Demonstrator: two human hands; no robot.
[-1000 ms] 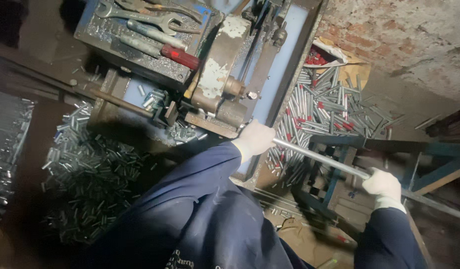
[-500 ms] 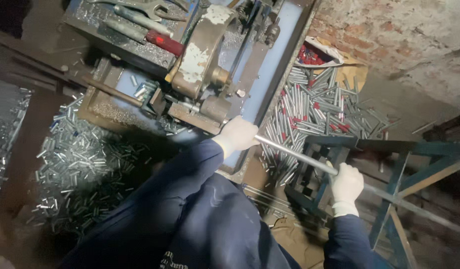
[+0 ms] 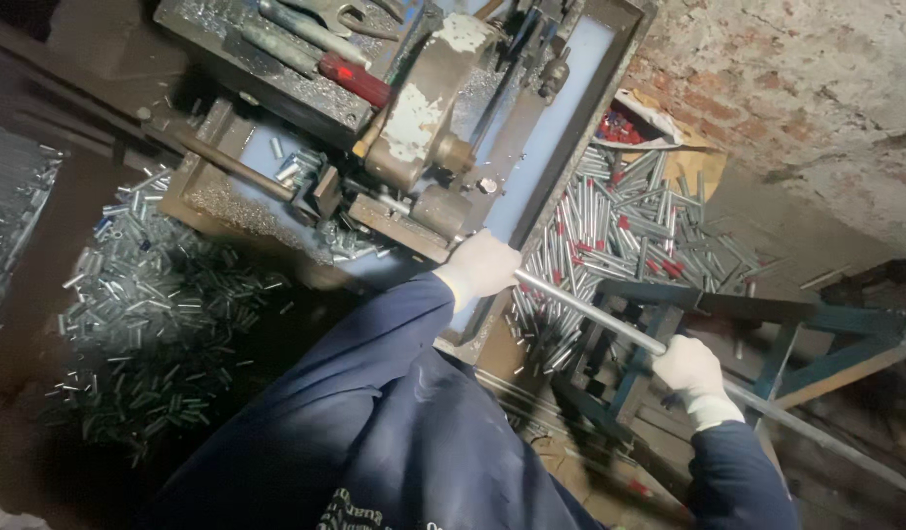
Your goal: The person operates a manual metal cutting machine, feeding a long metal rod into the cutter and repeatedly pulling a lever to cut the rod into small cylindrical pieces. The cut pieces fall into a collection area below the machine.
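Beside the worn grey metal cutting machine (image 3: 423, 128), the white-gloved left hand (image 3: 482, 267) and right hand (image 3: 690, 368) both clench the long silver steel rod (image 3: 590, 312), which lies above the blue steel stand (image 3: 727, 324).

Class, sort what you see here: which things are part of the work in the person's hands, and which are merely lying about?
In use:
- long metal rod
- left hand, gripping the rod by the machine
- right hand, gripping the rod further back
- cutting machine
- blue metal stand under the rod

Lying about:
- red-handled tool on the tool tray
- pile of short cut tubes
- heap of tubes by the brick wall
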